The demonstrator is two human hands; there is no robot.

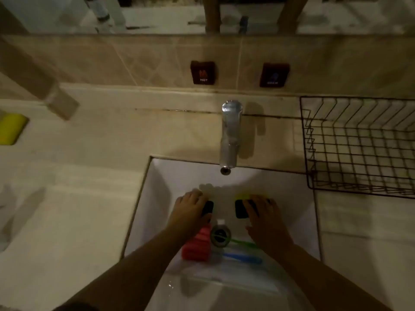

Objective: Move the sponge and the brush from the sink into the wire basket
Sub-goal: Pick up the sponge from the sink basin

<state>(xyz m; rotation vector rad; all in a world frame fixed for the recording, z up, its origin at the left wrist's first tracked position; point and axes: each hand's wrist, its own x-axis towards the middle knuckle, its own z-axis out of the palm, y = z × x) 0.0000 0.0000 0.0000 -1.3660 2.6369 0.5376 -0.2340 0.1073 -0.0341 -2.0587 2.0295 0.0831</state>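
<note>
Head view, looking straight down into a white sink [155,198] set in a pale counter [89,142], dim light, slightly blurred.

Left hand [190,212] low in the basin, left of centre, palm down, fingers [197,196] curled loosely over a dark-topped object [208,207] whose edge pokes out on the thumb side; firm grip or mere contact impossible to tell. Right hand [267,227] mirrored right of centre, fingers [262,205] spread and laid flat across a sponge [241,208] with a dark scouring face and a yellow-green edge showing past the fingertips toward the basin's far wall; resting on top rather than closed around it.

Between the wrists, near the sink's front edge: a round metal drain [220,236], a red ribbed sponge-like block [197,245] partly under the left forearm, a green handle [242,242] and a blue brush handle [243,258] lying side by side, pointing toward the right edge of the basin, both clear of any finger.

Chrome faucet [230,133] at the sink's far edge. Wire basket [359,187] on the counter beyond the sink's far right corner, nothing visible inside. Another yellow sponge [11,132] at the counter's far left edge. Two dark wall plaques [202,72] on the tiled backsplash, one marked HOT.
</note>
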